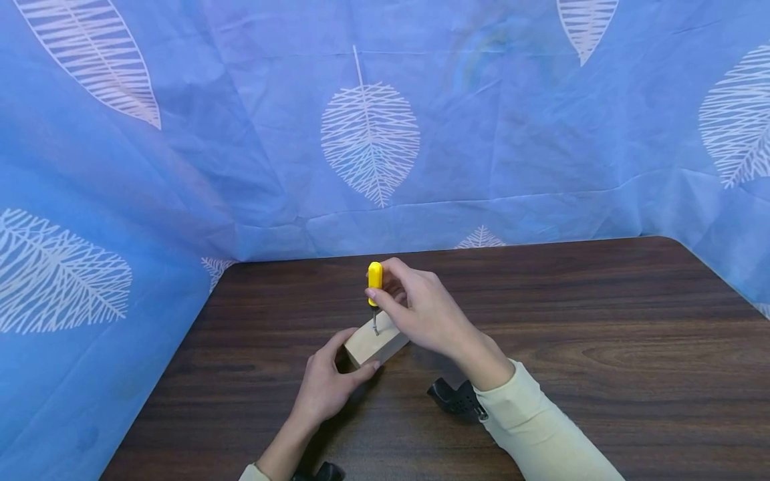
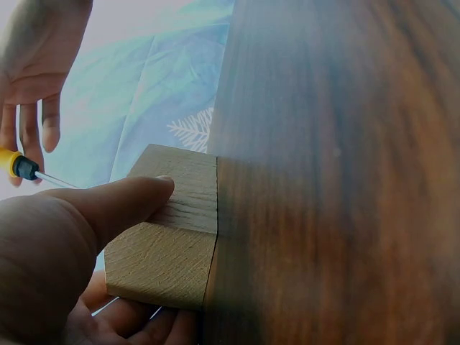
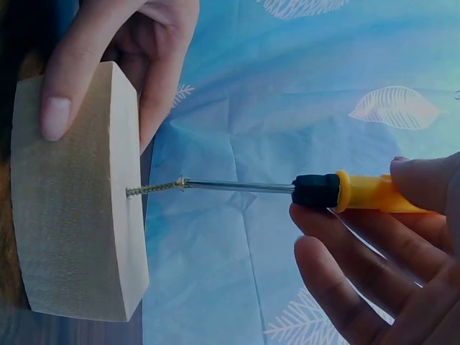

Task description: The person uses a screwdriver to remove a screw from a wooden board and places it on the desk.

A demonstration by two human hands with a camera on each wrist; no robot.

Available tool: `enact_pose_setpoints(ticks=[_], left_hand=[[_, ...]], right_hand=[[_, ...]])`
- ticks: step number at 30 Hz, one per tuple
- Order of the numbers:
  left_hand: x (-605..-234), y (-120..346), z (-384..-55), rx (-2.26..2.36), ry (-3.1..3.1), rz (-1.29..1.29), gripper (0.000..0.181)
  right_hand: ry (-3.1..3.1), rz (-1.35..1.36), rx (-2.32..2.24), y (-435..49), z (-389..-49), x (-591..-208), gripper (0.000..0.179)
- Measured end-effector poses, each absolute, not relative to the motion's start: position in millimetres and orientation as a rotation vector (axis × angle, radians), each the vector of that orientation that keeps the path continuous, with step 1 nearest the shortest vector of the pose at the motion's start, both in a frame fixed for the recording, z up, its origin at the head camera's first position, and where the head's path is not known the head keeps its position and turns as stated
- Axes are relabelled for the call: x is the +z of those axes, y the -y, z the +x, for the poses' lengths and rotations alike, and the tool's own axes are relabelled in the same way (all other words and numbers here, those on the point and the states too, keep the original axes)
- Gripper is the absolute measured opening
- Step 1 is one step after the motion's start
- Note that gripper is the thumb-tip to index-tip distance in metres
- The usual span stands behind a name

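Note:
A pale wooden block (image 1: 374, 342) lies on the dark table, its near end gripped by the left hand (image 1: 327, 382), thumb (image 2: 136, 201) along one side and fingers on the other. From the block's top face stands a screw (image 3: 154, 189), with much of its thread showing and its point in the wood. My right hand (image 1: 430, 307) pinches the yellow handle of a screwdriver (image 1: 375, 284) between thumb and fingers. The screwdriver is upright over the block, and its shaft (image 3: 237, 186) meets the screw head.
The brown wood-grain table (image 1: 589, 321) spreads out around the hands. A blue cloth with white leaf prints (image 1: 373, 140) hangs behind and to the left. Black wrist-worn gear (image 1: 454, 399) shows under the right forearm, and more (image 1: 325, 472) by the left wrist.

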State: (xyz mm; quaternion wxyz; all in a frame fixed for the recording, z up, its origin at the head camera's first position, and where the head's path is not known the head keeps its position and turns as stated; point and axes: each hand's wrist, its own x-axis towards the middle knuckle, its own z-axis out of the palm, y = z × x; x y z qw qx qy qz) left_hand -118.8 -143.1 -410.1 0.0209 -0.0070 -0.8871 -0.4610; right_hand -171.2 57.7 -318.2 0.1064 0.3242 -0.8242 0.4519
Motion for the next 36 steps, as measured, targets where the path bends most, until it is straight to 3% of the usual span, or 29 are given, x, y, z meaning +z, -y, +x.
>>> enact_pose_setpoints(ticks=[14, 23, 36], left_hand=[[-410.3, 143.6, -118.4, -1.437, 2.743, -0.024, 0.057], [-410.3, 142.3, -119.4, -1.427, 2.746, -0.019, 0.057], [-411.0, 143.1, -120.0, -1.426, 2.747, -0.031, 0.058]], right_hand=[[2.461, 0.974, 1.353, -59.3, -170.5, -316.1, 0.027], [2.477, 0.961, 1.339, -59.1, -169.0, -314.8, 0.018], [2.481, 0.991, 1.298, -58.5, -170.8, -315.6, 0.026]])
